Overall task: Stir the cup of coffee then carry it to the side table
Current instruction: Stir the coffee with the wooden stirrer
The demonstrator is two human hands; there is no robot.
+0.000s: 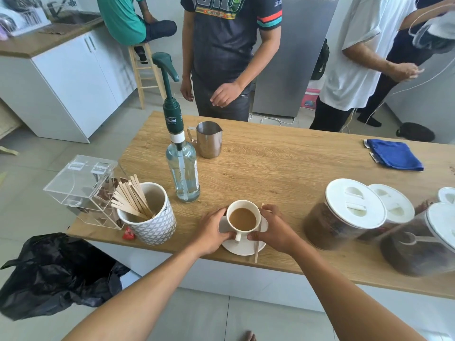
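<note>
A white cup of milky coffee [243,219] stands on a white saucer [242,247] near the front edge of the wooden table [295,163]. A wooden stir stick [256,251] lies across the saucer's right side, its end past the rim. My left hand [211,230] grips the saucer's left edge, fingers touching the cup's side. My right hand [274,228] grips the saucer's right edge, thumb near the cup's handle. The saucer appears to rest on the table.
A white holder of wooden sticks [150,217] and a clear box [86,190] stand left. A pump bottle [182,168] and steel jug [208,140] are behind. Lidded jars [344,215] sit right, a blue cloth [394,155] far right. Three people stand beyond; a black bag [54,274] hangs below left.
</note>
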